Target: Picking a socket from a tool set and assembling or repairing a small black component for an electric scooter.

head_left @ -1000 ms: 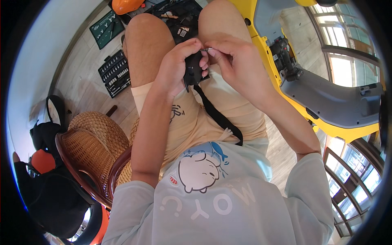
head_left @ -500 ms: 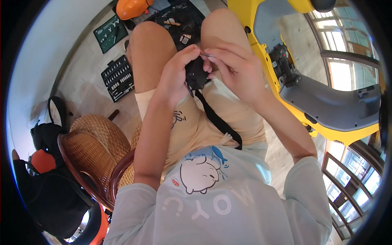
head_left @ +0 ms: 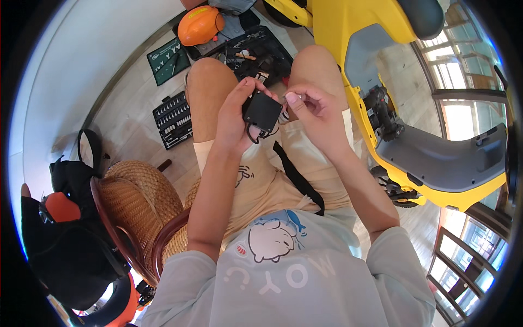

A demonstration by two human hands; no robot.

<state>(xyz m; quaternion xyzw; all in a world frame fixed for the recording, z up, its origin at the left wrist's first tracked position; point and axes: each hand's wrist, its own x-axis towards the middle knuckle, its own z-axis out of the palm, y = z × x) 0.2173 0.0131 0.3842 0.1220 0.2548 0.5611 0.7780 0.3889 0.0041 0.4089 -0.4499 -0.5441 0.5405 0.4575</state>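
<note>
While the left hand [head_left: 234,115] cups a flat black box [head_left: 263,111] above the lap, its palm lies along the box's left side and its fingers reach around the far edge, closed firmly about it. Just right of the box is the right hand [head_left: 316,114], with thumb and forefinger drawn close together. A small glint shows at those fingertips, but I cannot tell whether something is pinched there. A black lead [head_left: 253,134] loops out below the box's near edge.

Handling seems to be partway along: the box looks whole, its square face in place with what look like screw heads near the corners, yet it has not been set down and the lead appears loose. The box sits within the left grip and apart from the right fingertips.

Nearer the body than the box, a black strap [head_left: 298,177] lies across the pale shorts [head_left: 267,182]. Left of the box, on the floor, is a socket set [head_left: 174,120]; beyond that, up and left, a green tool pouch [head_left: 168,61]. Past the box's far edge come a cluttered black tray [head_left: 279,43] and an orange helmet [head_left: 199,25]. Well to its right stands a yellow vehicle [head_left: 330,38].
</note>
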